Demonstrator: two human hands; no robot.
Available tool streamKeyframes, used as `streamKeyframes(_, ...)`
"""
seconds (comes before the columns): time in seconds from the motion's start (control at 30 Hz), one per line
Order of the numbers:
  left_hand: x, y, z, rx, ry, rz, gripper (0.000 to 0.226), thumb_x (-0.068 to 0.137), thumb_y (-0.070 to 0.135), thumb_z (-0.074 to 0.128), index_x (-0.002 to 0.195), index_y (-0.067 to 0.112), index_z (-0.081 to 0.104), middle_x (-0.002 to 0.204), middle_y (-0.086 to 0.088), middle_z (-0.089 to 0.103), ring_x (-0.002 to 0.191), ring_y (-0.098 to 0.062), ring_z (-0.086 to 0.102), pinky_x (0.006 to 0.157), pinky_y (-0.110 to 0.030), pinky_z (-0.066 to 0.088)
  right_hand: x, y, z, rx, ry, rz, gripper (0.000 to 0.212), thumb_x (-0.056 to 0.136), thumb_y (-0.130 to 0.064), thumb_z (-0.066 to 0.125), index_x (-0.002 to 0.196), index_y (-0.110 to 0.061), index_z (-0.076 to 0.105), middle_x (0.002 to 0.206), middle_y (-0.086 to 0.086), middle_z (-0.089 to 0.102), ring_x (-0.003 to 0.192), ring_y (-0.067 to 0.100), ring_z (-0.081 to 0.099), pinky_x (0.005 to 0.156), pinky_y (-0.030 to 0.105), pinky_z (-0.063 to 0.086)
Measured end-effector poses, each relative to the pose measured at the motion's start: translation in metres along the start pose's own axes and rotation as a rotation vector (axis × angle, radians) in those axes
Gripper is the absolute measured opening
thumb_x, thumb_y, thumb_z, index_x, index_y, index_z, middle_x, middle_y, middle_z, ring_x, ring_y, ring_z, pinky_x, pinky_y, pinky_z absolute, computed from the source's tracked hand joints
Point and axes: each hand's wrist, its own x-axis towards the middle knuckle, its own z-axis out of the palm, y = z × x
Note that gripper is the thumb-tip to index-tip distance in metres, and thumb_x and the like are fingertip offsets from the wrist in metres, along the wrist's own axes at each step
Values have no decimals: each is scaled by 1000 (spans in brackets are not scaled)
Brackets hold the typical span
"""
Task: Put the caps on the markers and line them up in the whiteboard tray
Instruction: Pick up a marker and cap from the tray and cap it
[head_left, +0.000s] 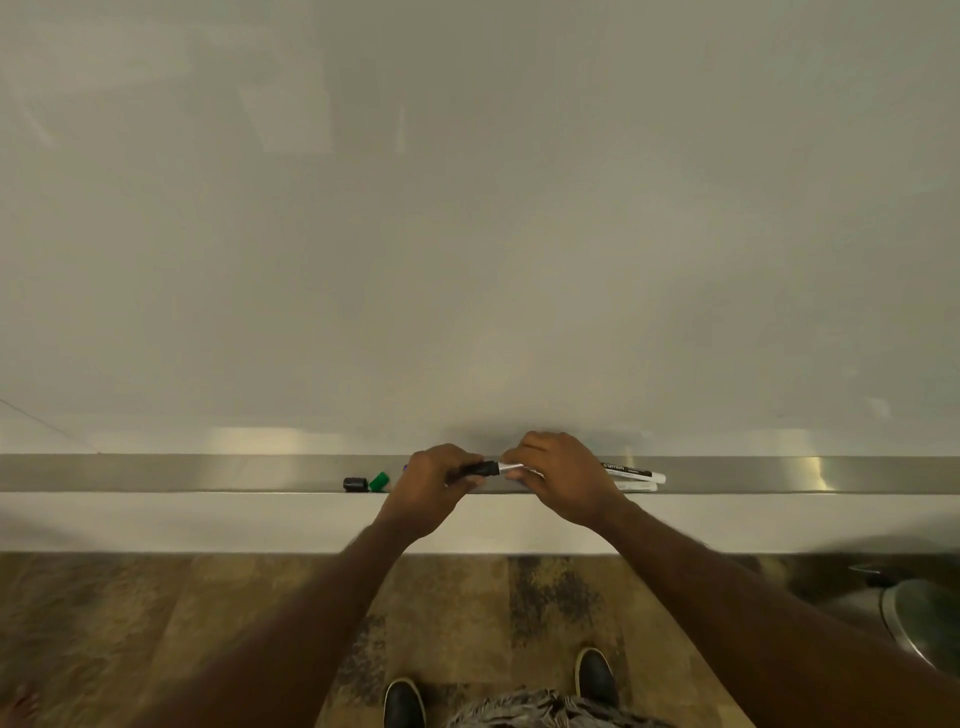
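Above the whiteboard tray (208, 474), left hand (434, 486) pinches a black cap (480, 469) and right hand (563, 475) grips a marker (506, 468), seemingly joined

Left hand (435, 480): we see it curled, knuckles up, fingers and thumb pinched shut around a black cap.
Right hand (561, 475): just beside the left, knuckles up, fingers (519, 470) closed on a white marker barrel.
Hands together: nearly touching, fingertips facing each other.
Forearms: bare, both reaching forward and converging toward the hands.
Wrists: bent slightly down.
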Motion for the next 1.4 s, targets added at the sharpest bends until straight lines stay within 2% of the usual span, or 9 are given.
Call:
streamKeyframes(0.13,2,3,3,44,-69,37,17,89,20,64,103,16,73,84,-1,71,73,-11,58,66,-20,44,-4,3,4,81,-50,37,23,94,-27,56,109,-16,69,98,5,70,86,21,62,72,27,42)
streamKeyframes(0.27,1,6,11,62,-97,23,15,91,18,59,94,12,72,70,8,59,61,-5,50,59,-19,35,-3,8,4,169,-139,100,18,91,-25,59,103,-17,70,91,5,69,82,21,60,70,30,43)
streamKeyframes(0.37,-1,7,14,77,-108,8,21,94,23,57,96,9,72,71,4,61,64,-11,52,57,-21,35,-1,10,7,234,-191,147,17,90,-27,61,100,-18,72,89,5,72,79,18,60,68,31,45)
streamKeyframes(0.6,3,8,14,160,-135,4,21,95,21,54,104,11,71,87,-8,72,75,-20,60,64,-27,40,3,13,14,377,-229,254,15,90,-27,62,95,-20,74,86,0,74,72,13,60,61,21,42)
streamKeyframes(0.73,9,8,17,211,-129,2,24,96,24,51,108,16,69,93,-6,72,83,-22,63,72,-34,49,2,16,16,307,-201,251,15,89,-30,61,96,-22,72,88,0,72,76,12,57,66,29,44)
streamKeyframes(0.83,13,1,18,253,-119,35,23,96,24,50,109,20,68,98,-2,71,89,-19,62,75,-29,48,-7,25,14,215,-142,273,20,89,-33,61,96,-17,70,92,5,72,84,19,60,74,35,48)
streamKeyframes(0.97,12,-16,20,366,-179,40,25,97,30,47,112,19,65,103,-3,69,92,-17,59,75,-24,42,-31,53,5,101,20,413,14,92,-19,57,94,-14,69,94,6,71,87,22,61,79,35,51)
streamKeyframes(1.1,12,-26,25,423,-164,51,27,98,28,47,117,17,63,107,-3,68,95,-17,59,84,-28,47,-40,62,3,9,-44,490,16,90,-15,54,88,-14,70,89,6,69,84,24,60,75,37,52)
streamKeyframes(1.4,13,-25,36,466,-155,61,27,96,22,52,118,13,64,118,-5,60,103,-20,54,93,-32,47,-23,53,6,-93,-182,385,20,91,-24,53,89,-17,71,91,3,70,86,22,62,76,39,54)
